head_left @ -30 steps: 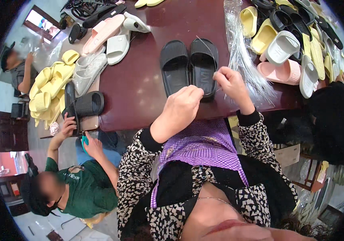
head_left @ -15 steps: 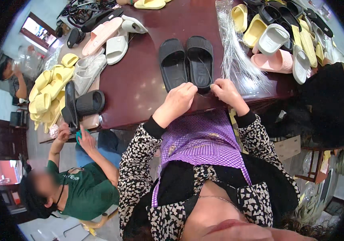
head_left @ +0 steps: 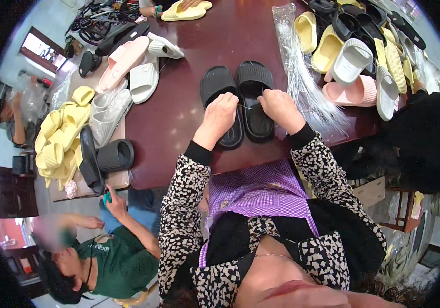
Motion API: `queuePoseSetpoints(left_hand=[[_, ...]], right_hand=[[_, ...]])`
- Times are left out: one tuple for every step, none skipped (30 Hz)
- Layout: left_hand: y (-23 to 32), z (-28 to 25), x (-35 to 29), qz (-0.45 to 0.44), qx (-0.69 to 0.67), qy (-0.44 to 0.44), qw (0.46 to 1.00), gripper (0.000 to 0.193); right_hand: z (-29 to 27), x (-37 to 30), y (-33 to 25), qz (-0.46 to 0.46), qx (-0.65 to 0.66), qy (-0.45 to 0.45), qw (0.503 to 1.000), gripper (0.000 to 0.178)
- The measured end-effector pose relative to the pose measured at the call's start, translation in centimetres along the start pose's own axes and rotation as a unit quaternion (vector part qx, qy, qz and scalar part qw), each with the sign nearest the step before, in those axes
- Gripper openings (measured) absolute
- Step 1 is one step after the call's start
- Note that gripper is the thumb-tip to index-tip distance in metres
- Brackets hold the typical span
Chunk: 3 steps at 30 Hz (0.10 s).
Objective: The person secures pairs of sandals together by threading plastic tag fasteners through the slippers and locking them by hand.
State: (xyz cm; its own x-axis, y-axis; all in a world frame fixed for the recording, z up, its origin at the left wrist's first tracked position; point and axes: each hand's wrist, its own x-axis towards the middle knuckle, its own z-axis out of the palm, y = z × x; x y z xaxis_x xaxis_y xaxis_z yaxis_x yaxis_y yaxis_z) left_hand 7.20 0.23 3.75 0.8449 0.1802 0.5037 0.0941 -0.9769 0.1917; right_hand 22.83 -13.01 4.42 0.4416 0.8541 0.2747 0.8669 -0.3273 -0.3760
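Note:
A pair of black slide slippers lies side by side on the dark red table, the left slipper [head_left: 217, 81] and the right slipper [head_left: 255, 73] with ribbed straps at their far ends. My left hand [head_left: 221, 113] is closed in a pinch over the left slipper, just on the near side of its strap. Over the right slipper, my right hand [head_left: 282, 109] pinches too. A thin whitish strand [head_left: 248, 108] shows between my hands; it looks like a plastic tie, and its ends are hard to make out.
A bundle of clear plastic ties [head_left: 307, 84] lies right of the slippers. Beyond it are piled yellow, grey, pink and black slippers [head_left: 351, 61]. Yellow slippers [head_left: 63, 133] heap at left, near a co-worker in green [head_left: 122, 262] holding something teal. Another person's hand touches far yellow slippers [head_left: 186, 11].
My hands have moved away from me, from the slippers' near ends to beside the straps. The co-worker's hands have drawn back from the black slipper. A hand has appeared at the far yellow slippers.

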Motion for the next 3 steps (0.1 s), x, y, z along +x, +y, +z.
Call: queuePoseSetpoints(left_hand=[[-0.13,0.33,0.00,-0.006,-0.005,0.001,1.000,0.007],[-0.19,0.67,-0.09,-0.011,-0.010,0.001,1.000,0.007],[-0.21,1.02,-0.23,-0.017,-0.016,0.002,1.000,0.007]], right_hand=[[-0.20,0.07,0.03,0.001,-0.002,-0.001,1.000,0.026],[-0.55,0.12,0.09,0.013,0.001,-0.023,1.000,0.026],[-0.98,0.16,0.17,0.025,0.004,-0.046,0.999,0.027]])
